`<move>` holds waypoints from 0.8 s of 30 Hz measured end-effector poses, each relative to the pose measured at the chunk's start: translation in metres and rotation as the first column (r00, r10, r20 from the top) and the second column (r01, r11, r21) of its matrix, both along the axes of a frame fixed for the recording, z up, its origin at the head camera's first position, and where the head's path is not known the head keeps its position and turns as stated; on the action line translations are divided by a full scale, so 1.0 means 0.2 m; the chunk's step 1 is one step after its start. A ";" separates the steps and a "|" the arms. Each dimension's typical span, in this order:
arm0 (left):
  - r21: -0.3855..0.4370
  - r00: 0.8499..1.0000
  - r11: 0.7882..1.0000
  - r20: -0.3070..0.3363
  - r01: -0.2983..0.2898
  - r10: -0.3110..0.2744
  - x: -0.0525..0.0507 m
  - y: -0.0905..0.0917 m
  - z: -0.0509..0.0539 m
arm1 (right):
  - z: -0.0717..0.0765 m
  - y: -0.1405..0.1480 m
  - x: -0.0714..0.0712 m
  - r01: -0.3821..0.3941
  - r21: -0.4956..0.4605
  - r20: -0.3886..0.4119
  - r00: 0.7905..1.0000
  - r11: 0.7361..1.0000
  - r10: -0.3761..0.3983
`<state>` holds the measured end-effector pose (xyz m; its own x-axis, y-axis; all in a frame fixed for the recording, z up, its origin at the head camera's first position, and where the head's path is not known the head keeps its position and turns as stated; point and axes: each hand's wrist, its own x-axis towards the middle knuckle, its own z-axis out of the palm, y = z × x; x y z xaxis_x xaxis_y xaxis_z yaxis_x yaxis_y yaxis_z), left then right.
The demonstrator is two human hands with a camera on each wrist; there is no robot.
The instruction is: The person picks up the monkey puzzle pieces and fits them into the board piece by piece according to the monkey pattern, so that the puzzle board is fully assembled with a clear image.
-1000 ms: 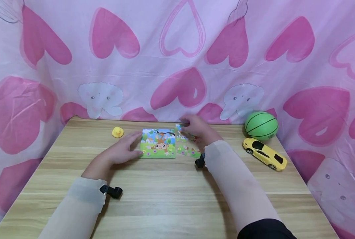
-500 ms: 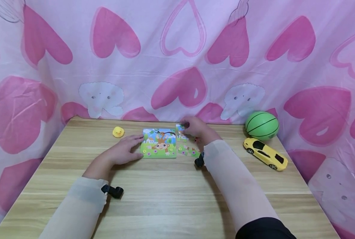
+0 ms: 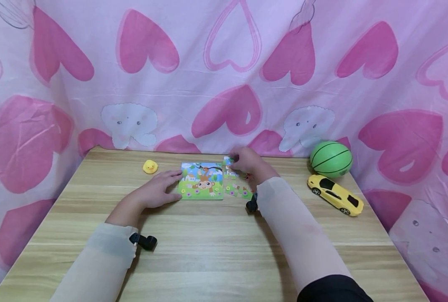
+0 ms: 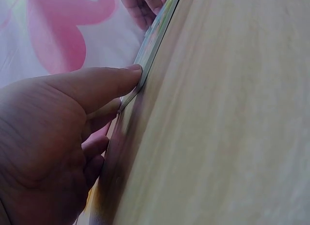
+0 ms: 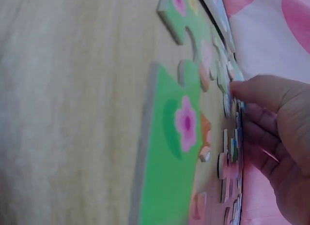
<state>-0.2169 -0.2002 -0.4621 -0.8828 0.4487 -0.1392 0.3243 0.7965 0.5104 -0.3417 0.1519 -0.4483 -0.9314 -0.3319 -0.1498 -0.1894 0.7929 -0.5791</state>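
Observation:
A square picture board (image 3: 201, 181) with a monkey, a house and flowers lies near the table's back edge. My left hand (image 3: 157, 189) rests at its left side, thumb and fingers extended. The left wrist view shows the thumb of my left hand (image 4: 58, 133) on the corner of the board (image 4: 154, 43). To the board's right lie several loose jigsaw pieces (image 3: 231, 188), partly hidden under my right hand (image 3: 249, 162). In the right wrist view, the thumb and curled fingers of my right hand (image 5: 283, 133) pinch a small jigsaw piece (image 5: 227, 103); flowered green pieces (image 5: 169, 172) lie nearer the camera.
A yellow toy duck (image 3: 150, 167) sits left of the board. On the right stand a green ball (image 3: 331, 159) and a yellow toy car (image 3: 335, 195). A pink heart-patterned curtain (image 3: 171, 96) hangs along the back of the wooden table (image 3: 205, 251).
My left thumb and fingers have settled against the board's left edge. The right fingers have closed in slightly over the loose pieces. The other objects stay where they were.

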 end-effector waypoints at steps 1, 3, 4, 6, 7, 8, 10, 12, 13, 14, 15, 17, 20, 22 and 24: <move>-0.001 1.000 1.000 -0.001 0.001 -0.001 0.00 0.00 0.00 | 0.00 0.00 0.00 0.001 -0.003 0.001 1.000 1.000 -0.001; -0.001 1.000 1.000 0.000 0.001 -0.001 0.00 0.00 0.00 | 0.00 0.00 0.01 0.005 -0.014 0.005 1.000 1.000 -0.005; -0.002 1.000 1.000 0.000 0.001 -0.001 0.00 0.00 0.00 | 0.01 -0.01 0.01 0.006 -0.024 0.006 1.000 1.000 -0.006; -0.003 1.000 1.000 0.002 -0.002 0.002 0.00 0.01 0.00 | 0.02 -0.02 0.02 0.006 -0.046 0.005 1.000 0.999 -0.006; -0.004 1.000 1.000 0.003 -0.004 0.004 0.00 0.01 0.00 | 0.02 -0.03 0.02 0.000 -0.055 -0.001 1.000 0.998 0.000; -0.005 1.000 1.000 0.005 -0.007 0.007 0.01 0.01 0.00 | 0.03 -0.04 0.03 -0.014 -0.060 -0.009 1.000 0.998 0.014; -0.013 1.000 1.000 0.002 -0.010 0.010 0.01 0.01 0.00 | 0.04 -0.06 0.05 -0.047 -0.076 -0.019 0.999 0.996 0.046; -0.017 1.000 1.000 0.002 -0.014 0.014 0.01 0.01 0.01 | 0.06 -0.09 0.07 -0.085 -0.095 -0.028 0.996 0.992 0.083; -0.020 1.000 1.000 0.001 -0.014 0.014 0.01 0.01 0.01 | 0.07 -0.11 0.08 -0.106 -0.107 -0.032 0.994 0.989 0.103; -0.022 1.000 1.000 0.000 -0.014 0.014 0.01 0.01 0.01 | 0.07 -0.13 0.09 -0.119 -0.115 -0.032 0.993 0.986 0.116; -0.023 1.000 1.000 -0.001 -0.013 0.013 0.01 0.01 0.01 | 0.08 -0.15 0.10 -0.129 -0.124 -0.028 0.992 0.984 0.126; -0.024 1.000 1.000 0.000 -0.012 0.012 0.01 0.01 0.01 | 0.09 -0.19 0.12 -0.143 -0.137 -0.025 0.990 0.980 0.141; -0.029 1.000 1.000 -0.004 -0.007 0.007 0.00 0.00 0.00 | 0.10 -0.26 0.14 -0.149 -0.154 -0.006 0.989 0.977 0.150; -0.032 1.000 0.999 -0.003 -0.007 0.007 0.00 0.00 0.00 | 0.09 -0.30 0.14 -0.167 -0.157 -0.003 0.986 0.973 0.169; -0.037 1.000 0.999 -0.001 -0.008 0.008 0.01 0.00 0.00 | 0.09 -0.34 0.14 -0.190 -0.141 -0.009 0.982 0.972 0.190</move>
<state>-0.2158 -0.1995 -0.4616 -0.8867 0.4358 -0.1543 0.3181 0.8173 0.4804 -0.3128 0.0839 -0.4310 -0.8487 -0.5206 -0.0930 -0.3257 0.6532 -0.6836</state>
